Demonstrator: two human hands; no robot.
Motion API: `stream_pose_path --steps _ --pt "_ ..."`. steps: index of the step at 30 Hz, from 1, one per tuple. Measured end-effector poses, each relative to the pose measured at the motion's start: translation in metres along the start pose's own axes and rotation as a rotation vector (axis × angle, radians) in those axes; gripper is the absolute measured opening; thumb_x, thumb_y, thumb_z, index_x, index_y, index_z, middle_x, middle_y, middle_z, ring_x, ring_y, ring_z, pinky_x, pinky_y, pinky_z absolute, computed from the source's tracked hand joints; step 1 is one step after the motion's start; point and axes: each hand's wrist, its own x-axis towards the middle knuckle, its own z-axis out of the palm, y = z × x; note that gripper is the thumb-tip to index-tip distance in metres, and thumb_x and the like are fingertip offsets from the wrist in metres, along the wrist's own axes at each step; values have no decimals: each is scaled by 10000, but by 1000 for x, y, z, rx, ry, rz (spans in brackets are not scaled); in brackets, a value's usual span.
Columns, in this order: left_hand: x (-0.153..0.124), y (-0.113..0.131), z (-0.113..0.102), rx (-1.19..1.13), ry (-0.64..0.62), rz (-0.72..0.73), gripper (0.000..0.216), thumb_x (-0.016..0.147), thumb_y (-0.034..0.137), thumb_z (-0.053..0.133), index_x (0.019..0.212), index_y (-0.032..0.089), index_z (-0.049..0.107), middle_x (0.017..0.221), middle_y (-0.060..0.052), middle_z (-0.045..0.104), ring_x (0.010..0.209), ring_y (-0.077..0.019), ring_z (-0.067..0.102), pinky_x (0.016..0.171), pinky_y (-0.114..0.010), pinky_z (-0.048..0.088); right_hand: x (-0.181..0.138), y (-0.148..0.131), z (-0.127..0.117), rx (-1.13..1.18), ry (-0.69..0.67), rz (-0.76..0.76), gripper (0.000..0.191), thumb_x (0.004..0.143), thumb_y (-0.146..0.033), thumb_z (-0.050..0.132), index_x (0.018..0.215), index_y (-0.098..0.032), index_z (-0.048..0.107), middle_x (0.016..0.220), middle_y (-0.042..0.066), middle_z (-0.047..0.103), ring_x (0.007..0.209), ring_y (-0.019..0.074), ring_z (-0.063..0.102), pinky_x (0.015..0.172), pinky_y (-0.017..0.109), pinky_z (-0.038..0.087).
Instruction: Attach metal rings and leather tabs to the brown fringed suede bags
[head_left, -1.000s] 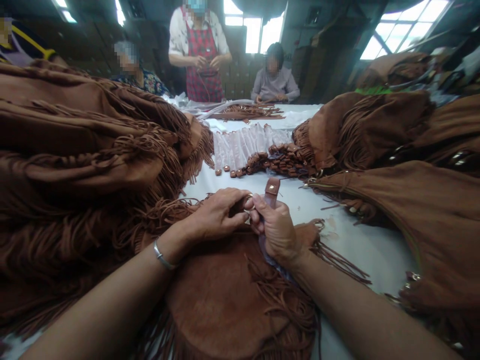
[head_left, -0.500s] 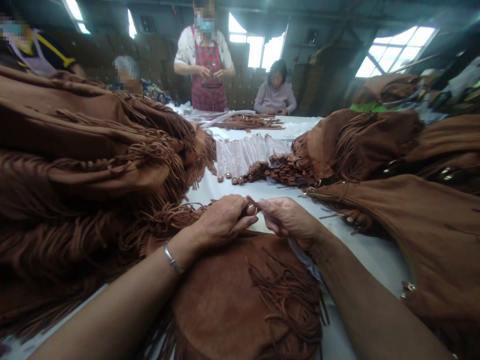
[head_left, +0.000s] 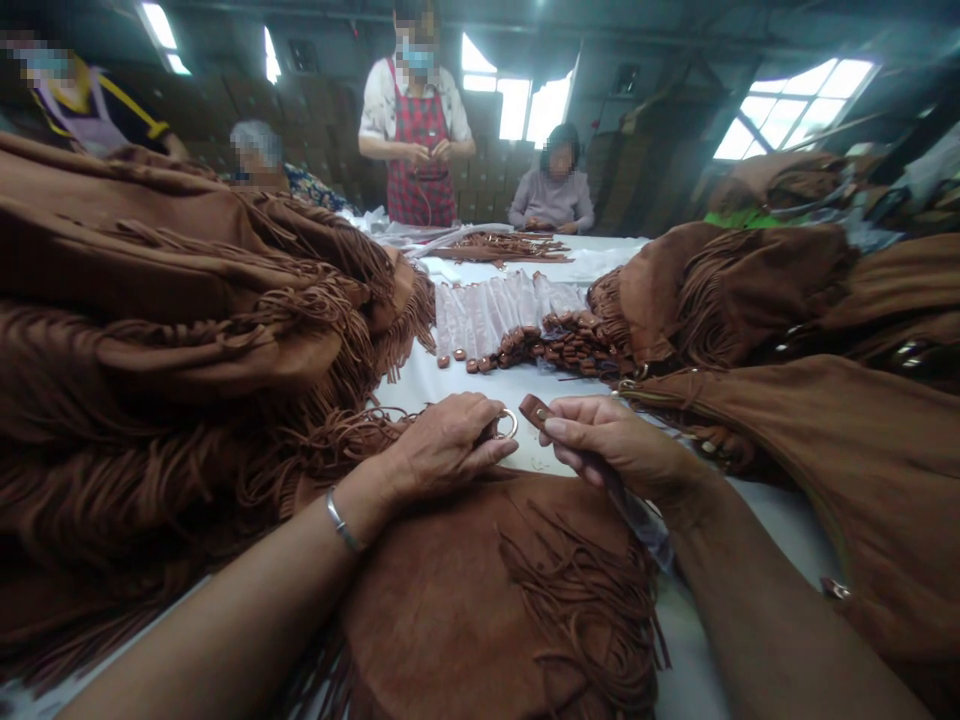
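A brown suede fringed bag lies on the table in front of me. My left hand rests on its top edge, fingers closed around a metal ring on the bag. My right hand is closed on a brown leather strap, whose riveted end points at the ring, a little apart from it. The strap's plastic-wrapped length trails back under my right wrist. A thin bracelet is on my left wrist.
Tall stacks of fringed suede bags stand at left and right. Plastic-wrapped straps and loose strap ends lie farther along the white table. Several other people work at the far end.
My right hand turned the strap from upright to lying flat and brought its end toward the ring. My left hand stayed on the bag's ring.
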Motion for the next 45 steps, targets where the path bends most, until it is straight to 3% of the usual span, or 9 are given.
stream_pose_path --steps 5,11,16,26,36,45 --pt "-2 0 -2 -48 44 49 264 913 387 429 955 144 523 804 -32 492 766 -152 444 720 -269 377 -5 -5 -8 -72 -20 -4 407 837 -511 551 748 -116 580 393 -87 296 325 28 176 313 177 106" --pt "-1 -3 1 -81 33 75 241 908 370 443 939 144 522 825 -45 513 774 -157 453 710 -270 387 0 0 -3 -218 -160 66 400 773 -494 636 724 -99 600 477 -70 302 420 37 196 379 198 91" --pt "-2 -3 2 -72 31 66 197 901 320 449 934 135 509 850 -63 532 788 -167 471 716 -275 399 6 4 1 -217 -158 90 391 774 -486 625 672 -120 534 509 -67 298 450 48 185 405 208 97" --pt "-1 -4 2 -57 23 1 113 860 252 484 911 153 502 848 -45 543 786 -158 487 702 -267 405 11 8 9 -187 -19 60 452 690 -553 663 623 -131 516 494 -63 300 449 55 178 417 226 82" --pt "-2 -9 4 -58 149 -8 112 836 254 527 781 157 513 720 -10 500 706 -137 458 661 -252 366 14 10 20 -165 151 -46 441 672 -543 654 634 -112 571 484 -35 399 426 55 229 414 222 108" --pt "-2 -7 6 113 129 4 139 839 280 524 804 149 550 744 -37 560 742 -168 504 703 -283 394 15 7 26 -515 295 -134 382 730 -464 556 536 -141 489 510 -28 356 497 86 303 460 226 216"
